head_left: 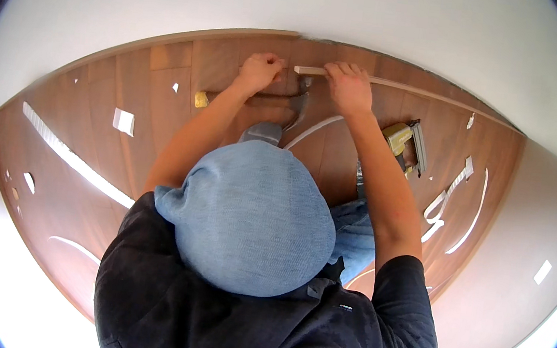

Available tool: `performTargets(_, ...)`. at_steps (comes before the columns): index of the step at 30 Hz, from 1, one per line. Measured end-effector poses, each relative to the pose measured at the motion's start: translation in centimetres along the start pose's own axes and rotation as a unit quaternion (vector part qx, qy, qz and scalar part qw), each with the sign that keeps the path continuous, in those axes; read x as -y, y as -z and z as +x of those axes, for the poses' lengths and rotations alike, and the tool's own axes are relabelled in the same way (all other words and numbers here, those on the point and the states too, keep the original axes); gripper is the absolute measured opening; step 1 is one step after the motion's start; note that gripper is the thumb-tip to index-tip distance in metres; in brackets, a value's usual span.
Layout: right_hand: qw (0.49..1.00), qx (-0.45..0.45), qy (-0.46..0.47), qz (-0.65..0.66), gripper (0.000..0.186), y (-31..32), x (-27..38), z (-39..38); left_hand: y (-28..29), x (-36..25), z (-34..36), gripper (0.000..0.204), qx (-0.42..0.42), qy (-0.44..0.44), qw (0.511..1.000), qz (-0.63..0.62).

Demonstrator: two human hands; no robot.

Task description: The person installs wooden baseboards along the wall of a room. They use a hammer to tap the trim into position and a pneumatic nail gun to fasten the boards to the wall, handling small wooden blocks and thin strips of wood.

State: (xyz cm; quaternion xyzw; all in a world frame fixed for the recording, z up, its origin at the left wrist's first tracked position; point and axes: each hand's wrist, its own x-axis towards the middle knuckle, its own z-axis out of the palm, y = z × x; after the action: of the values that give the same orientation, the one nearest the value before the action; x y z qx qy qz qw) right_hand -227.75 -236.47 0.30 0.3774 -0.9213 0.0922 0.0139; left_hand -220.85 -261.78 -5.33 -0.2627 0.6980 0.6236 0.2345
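My right hand (348,87) grips a long, thin wooden trim strip (432,94) near its left end. The strip runs off to the right, a little out from the wall, toward the far right corner. Just left of the strip's cut end is my left hand (260,73), its fingers curled together in a pinch. Whatever they hold, if anything, is too small to make out. Below the hands lies what looks like a hammer (278,101), with a dark curved head and a yellow handle end; my left forearm partly crosses it.
Fitted trim (170,38) follows the wall on the left and stops near the middle. A yellow-green and black nail gun (405,144) rests on the wooden floor (157,91) beyond my right forearm. White paper strips (74,157) and scraps (123,122) lie scattered. My bent, jeans-clad knee (260,213) is close below.
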Motion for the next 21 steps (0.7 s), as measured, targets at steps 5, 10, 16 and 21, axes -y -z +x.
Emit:
performTargets(5, 0.997, 0.075, -0.031, -0.001, 0.02, 1.7, -1.3, -0.4, -0.2, -3.1, -3.3, 0.049, -0.104, -0.227, 0.87, 0.425)
performTargets(10, 0.989, 0.14, -0.042, -0.007, 0.018, 0.2, -1.0, 2.1, -2.7, -5.2, -4.0, 0.058, -0.054, -0.336, 0.864, 0.372)
performTargets(16, 0.993, 0.09, -0.069, -0.013, 0.017, -0.9, -2.3, -1.4, -5.4, -3.8, -2.4, 0.031, -0.041, -0.391, 0.837, 0.381)
performTargets(21, 0.996, 0.066, -0.05, 0.013, 0.018, -1.7, -1.8, -0.4, -4.6, -3.7, -2.9, 0.029, -0.095, -0.401, 0.825, 0.386)
